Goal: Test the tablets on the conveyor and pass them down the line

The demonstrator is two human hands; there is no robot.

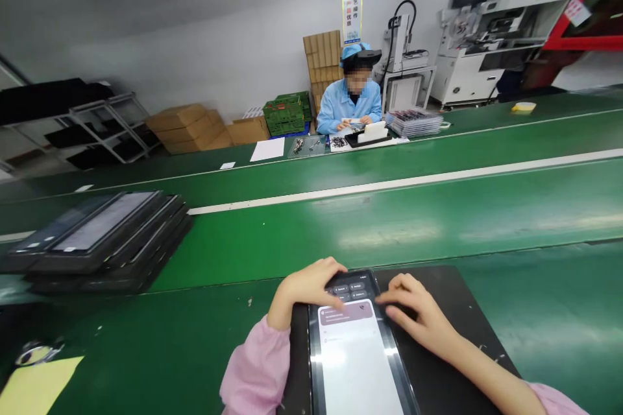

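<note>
Two bare hands work at a lit tablet, seen from the head view. The tablet (pixel 357 363) lies screen up on a black mat (pixel 455 298) on the green bench (pixel 146 350), its top end between the hands. The left hand (pixel 307 284) reaches over its upper left corner, thumb and fingers spread, thumb over the screen, gripping nothing. The right hand (pixel 421 318) is beside the upper right edge, index finger extended towards it and thumb apart, pinching nothing; whether that fingertip touches is too blurred to tell.

As for progress, the tablet is switched on, with tiles and a notification card showing. I judge the screen handling under way; what remains cannot be told. Well apart, to the left, is a stack of dark trays (pixel 163 233) bearing flat panels (pixel 104 224); whether those are finished is unclear.
</note>
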